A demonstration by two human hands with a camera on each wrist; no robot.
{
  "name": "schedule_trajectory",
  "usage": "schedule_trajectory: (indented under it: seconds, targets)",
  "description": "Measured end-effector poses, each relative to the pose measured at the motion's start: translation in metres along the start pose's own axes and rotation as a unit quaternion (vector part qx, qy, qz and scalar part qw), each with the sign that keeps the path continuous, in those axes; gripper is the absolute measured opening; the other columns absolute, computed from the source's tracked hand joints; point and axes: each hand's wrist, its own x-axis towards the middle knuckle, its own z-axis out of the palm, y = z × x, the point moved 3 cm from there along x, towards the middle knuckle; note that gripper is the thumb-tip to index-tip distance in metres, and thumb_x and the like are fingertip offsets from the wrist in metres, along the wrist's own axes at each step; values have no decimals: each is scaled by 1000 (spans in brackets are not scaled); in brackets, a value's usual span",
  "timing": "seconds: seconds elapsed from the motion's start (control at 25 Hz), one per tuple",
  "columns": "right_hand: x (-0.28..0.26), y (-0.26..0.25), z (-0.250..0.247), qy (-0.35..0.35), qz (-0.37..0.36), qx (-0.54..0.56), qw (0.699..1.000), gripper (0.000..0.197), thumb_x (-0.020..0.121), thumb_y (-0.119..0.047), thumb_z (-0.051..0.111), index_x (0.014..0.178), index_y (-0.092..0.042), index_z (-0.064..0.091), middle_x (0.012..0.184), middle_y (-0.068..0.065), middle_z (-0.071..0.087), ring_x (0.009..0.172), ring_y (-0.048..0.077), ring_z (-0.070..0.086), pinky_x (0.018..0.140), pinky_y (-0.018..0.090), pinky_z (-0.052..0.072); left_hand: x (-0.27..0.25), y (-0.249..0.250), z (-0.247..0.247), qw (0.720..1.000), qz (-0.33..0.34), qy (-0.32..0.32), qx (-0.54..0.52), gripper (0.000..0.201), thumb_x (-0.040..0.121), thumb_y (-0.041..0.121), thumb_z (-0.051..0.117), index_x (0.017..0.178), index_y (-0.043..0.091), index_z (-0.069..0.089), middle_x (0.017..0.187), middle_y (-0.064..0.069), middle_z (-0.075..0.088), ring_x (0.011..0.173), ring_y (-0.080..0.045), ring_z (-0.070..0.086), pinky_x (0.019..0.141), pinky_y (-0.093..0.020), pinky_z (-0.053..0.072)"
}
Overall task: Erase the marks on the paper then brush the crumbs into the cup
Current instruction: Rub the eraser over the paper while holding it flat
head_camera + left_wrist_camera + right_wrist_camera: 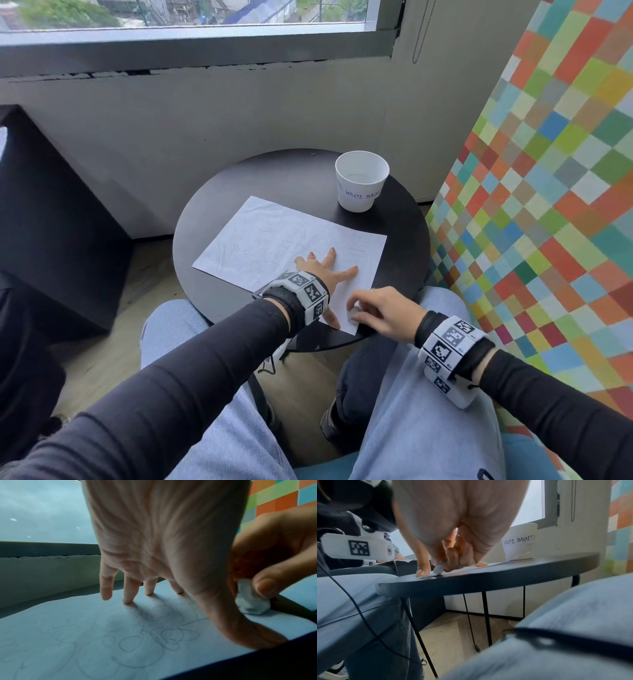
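A white sheet of paper (274, 240) with faint pencil scribbles lies on the round black table (274, 178). My left hand (325, 270) lies spread flat on the paper's near right part, fingers straight, pressing it down. My right hand (383, 311) pinches a small white eraser (250, 601) at the paper's near corner, beside the left thumb (240, 622). In the right wrist view the eraser (439, 568) touches the paper at the table's near edge. A white paper cup (361, 180) labelled "WASTE BASKET" stands upright at the table's far right, beyond the paper.
A grey wall and window ledge (205, 51) run behind the table. A wall of coloured squares (548, 171) stands close on the right. My knees in light jeans (428, 411) sit under the table's near edge. A dark block (51, 222) stands at the left.
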Motion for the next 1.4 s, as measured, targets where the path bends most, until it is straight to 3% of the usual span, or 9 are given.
schedule_trajectory:
  seconds: [0.16,0.28,0.4,0.68,0.76,0.92,1.0,1.2,1.4]
  targets:
    - [-2,1,3,-27,6,31,999,8,90,-25,63,93,-18,63,61,-8,52,56,10,47,59,12,35,-5,-17,-10,998,49,11,36,118,66,73,74,154,48,0,166,-6,0,137,-37,41,105,-47,37]
    - [3,4,-1,39,34,48,998,9,88,-23,65,91,-16,60,64,-7,55,56,10,49,58,13,38,-6,-27,-13,993,74,24,90,114,69,74,70,154,47,-1,165,-6,4,129,-31,51,101,-42,39]
    - [11,2,-1,98,49,48,993,10,91,-19,62,93,-13,55,66,-4,56,58,8,50,58,12,38,-5,-25,-8,990,79,27,116,112,71,76,65,153,48,-7,166,-7,-2,138,-33,39,107,-48,33]
    - [19,-5,13,40,41,13,998,8,93,-19,58,97,-12,56,71,-13,54,64,5,48,66,18,38,-5,-30,2,996,85,15,14,109,75,65,71,153,49,-5,165,-5,-15,152,-32,-1,118,-59,11]
    - [19,-7,14,10,16,11,1000,9,92,-20,60,96,-12,59,70,-13,54,64,4,48,66,12,38,-3,-29,1,997,81,10,9,110,76,61,73,153,49,-5,164,-6,-15,152,-32,-2,118,-58,15]
    - [21,4,4,85,55,3,995,10,90,-20,62,96,-12,60,64,-16,51,58,-2,50,64,18,36,0,-25,-3,996,79,16,28,111,74,61,75,152,52,-4,164,-10,-10,151,-33,3,115,-58,22]
    - [20,-2,9,34,27,6,999,11,91,-20,62,97,-11,62,69,-14,54,60,-5,50,65,12,37,1,-25,-3,996,75,20,33,111,74,60,76,152,53,-4,164,-11,-8,151,-33,4,115,-57,25]
    - [23,0,8,84,51,-11,995,12,91,-21,61,97,-11,59,76,-6,59,65,8,50,69,20,40,1,-25,-2,996,75,21,32,112,73,62,76,152,52,-4,164,-10,-8,151,-32,4,113,-57,27]
    - [23,-3,10,59,38,-4,998,12,91,-20,62,97,-10,60,74,-9,55,63,5,46,67,15,37,1,-24,-3,997,71,18,29,112,74,60,76,152,52,-3,164,-10,-9,151,-32,3,114,-58,26]
